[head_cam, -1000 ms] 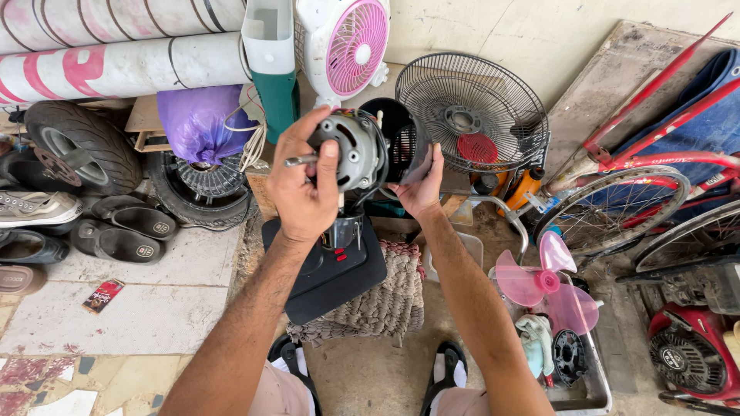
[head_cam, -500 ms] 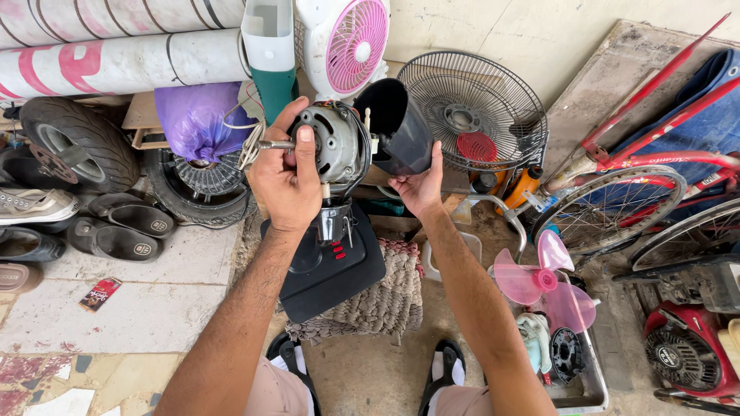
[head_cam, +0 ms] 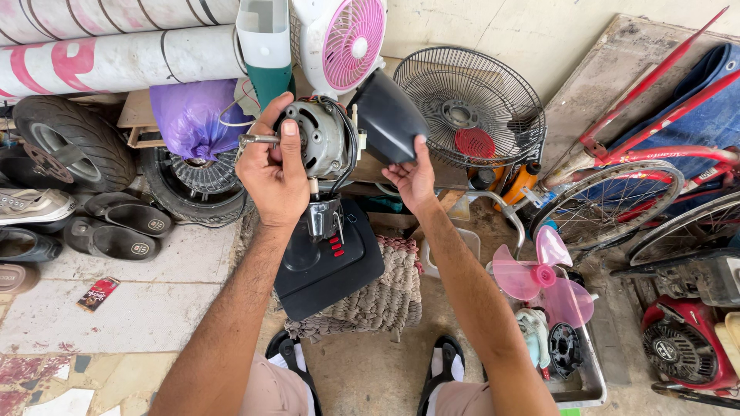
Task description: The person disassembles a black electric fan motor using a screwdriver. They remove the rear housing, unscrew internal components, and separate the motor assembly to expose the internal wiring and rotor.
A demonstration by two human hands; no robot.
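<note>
Over cluttered floor, left hand fingers grip motor, shaft leftward; right hand pinches cover.

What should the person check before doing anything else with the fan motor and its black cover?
1. Left hand grips the fan motor: ok.
2. Right hand holds the black cover: ok.
3. Cover apart from motor: ok.
4. Wires at the motor's back free of snags: cannot tell.
5. Black fan base rests on the woven mat: ok.
6. Pink blade lies aside in the tray: ok.
</note>
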